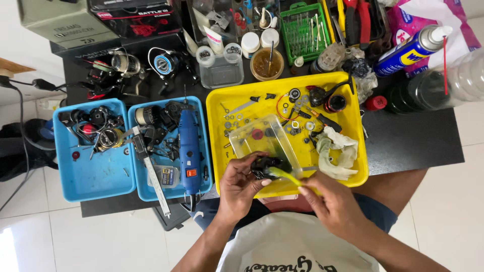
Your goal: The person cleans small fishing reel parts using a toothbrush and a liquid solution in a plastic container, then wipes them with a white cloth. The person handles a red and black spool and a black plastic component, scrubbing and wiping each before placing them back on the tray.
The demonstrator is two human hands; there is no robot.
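Note:
My left hand (241,184) grips a small black reel part (263,165) over the near edge of the yellow tray (217,146). My right hand (330,199) holds a thin yellow-green brush-like tool (285,176) whose tip touches that black part. A clear plastic container (262,137) lies in the tray just beyond my hands. Small washers, screws and black reel pieces (302,108) are scattered in the tray, with a crumpled white cloth (337,151) at its right.
Two blue trays (93,176) on the left hold reel parts, a caliper (151,174) and a blue rotary tool (189,146). Fishing reels (126,65), boxes, jars, a green tool rack (304,30), a spray can (413,48) and bottles crowd the black table's far side.

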